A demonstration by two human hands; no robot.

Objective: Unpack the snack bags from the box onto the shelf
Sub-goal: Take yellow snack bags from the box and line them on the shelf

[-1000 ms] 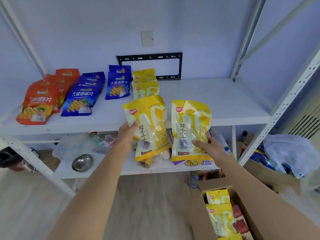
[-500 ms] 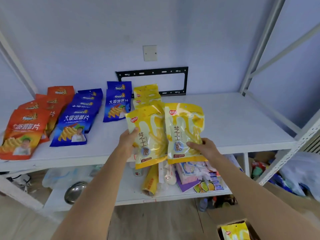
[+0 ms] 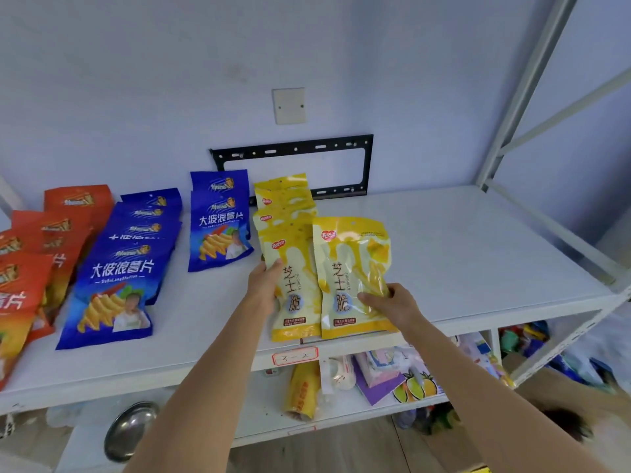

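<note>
My left hand [image 3: 263, 288] grips one yellow snack bag [image 3: 293, 288] by its left edge. My right hand [image 3: 392, 305] grips a second yellow snack bag [image 3: 351, 268] at its lower right side. Both bags are over the front of the white shelf [image 3: 461, 261], side by side, just in front of a row of yellow bags [image 3: 283, 203] lying there. Blue bags [image 3: 218, 227] and orange bags [image 3: 51, 233] lie in overlapping rows further left. The box is barely visible at the bottom right edge.
A black metal bracket [image 3: 293, 148] hangs on the wall behind the shelf. The lower shelf holds a steel bowl [image 3: 131, 428], a yellow roll [image 3: 302, 390] and mixed packets [image 3: 403, 373]. A white upright post [image 3: 522, 93] frames the right side.
Both hands have carried the two yellow bags up from below the shelf edge and forward over the shelf, lowering them close behind the row of yellow bags. The camera moved nearer.
</note>
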